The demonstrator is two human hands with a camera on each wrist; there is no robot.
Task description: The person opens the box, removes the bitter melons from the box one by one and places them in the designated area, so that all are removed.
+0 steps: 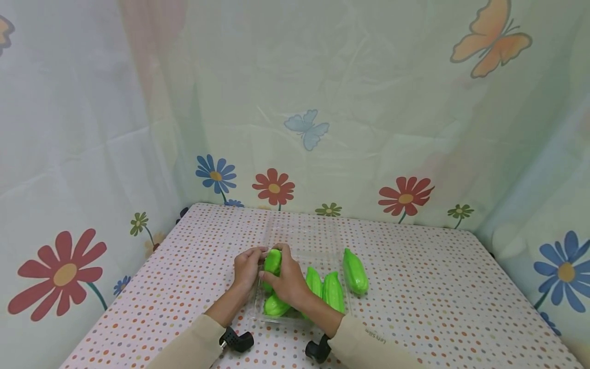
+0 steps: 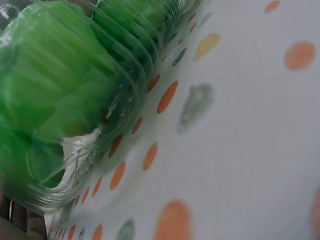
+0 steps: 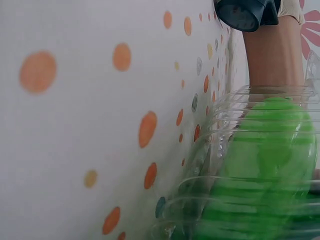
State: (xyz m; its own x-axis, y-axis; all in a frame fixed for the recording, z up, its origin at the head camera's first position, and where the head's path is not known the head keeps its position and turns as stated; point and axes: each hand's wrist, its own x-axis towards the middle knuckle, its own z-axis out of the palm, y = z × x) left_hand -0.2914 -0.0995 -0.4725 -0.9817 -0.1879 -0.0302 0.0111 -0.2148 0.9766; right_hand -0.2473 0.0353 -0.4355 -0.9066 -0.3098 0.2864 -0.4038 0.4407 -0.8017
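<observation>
A clear plastic tray point(image 1: 258, 313) sits on the dotted tablecloth point(image 1: 415, 287) with several green ridged gourds in it. Both hands hold one green gourd point(image 1: 273, 262) at the tray's far left: my left hand point(image 1: 247, 267) grips it from the left, my right hand point(image 1: 285, 281) curls over it from the right. Another gourd point(image 1: 275, 306) lies under my right hand, two more point(image 1: 333, 292) lie beside my right wrist. One gourd point(image 1: 355, 271) lies at the tray's right edge. The wrist views show the ribbed tray wall point(image 2: 125, 90) and green gourd point(image 3: 265, 170) close up.
The tray's clear lid point(image 1: 301, 231) lies open behind it. Flowered curtain walls point(image 1: 295, 128) close in the table at the back and both sides. A black wrist camera point(image 1: 237, 339) is strapped to each forearm.
</observation>
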